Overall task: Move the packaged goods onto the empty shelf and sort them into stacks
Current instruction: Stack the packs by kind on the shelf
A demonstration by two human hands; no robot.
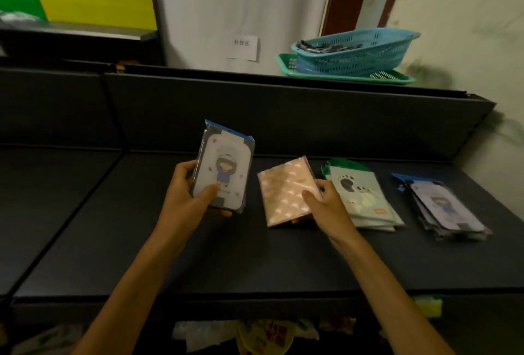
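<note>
My left hand (189, 191) grips a blue-topped packet with a cartoon girl (226, 162), held upright above the dark shelf (198, 255). My right hand (326, 201) pinches the right edge of a pink patterned packet (283, 193), which is low over the shelf. To its right lies a stack of green-topped packets with a paw print (365, 199). Farther right sits a stack of blue-topped packets (448, 207).
On the ledge above the shelf's back panel a blue plastic basket (360, 51) stands on a green tray (397, 78). A paper label (242, 47) hangs on the white wall. Bagged goods (266, 335) show below the shelf's front edge.
</note>
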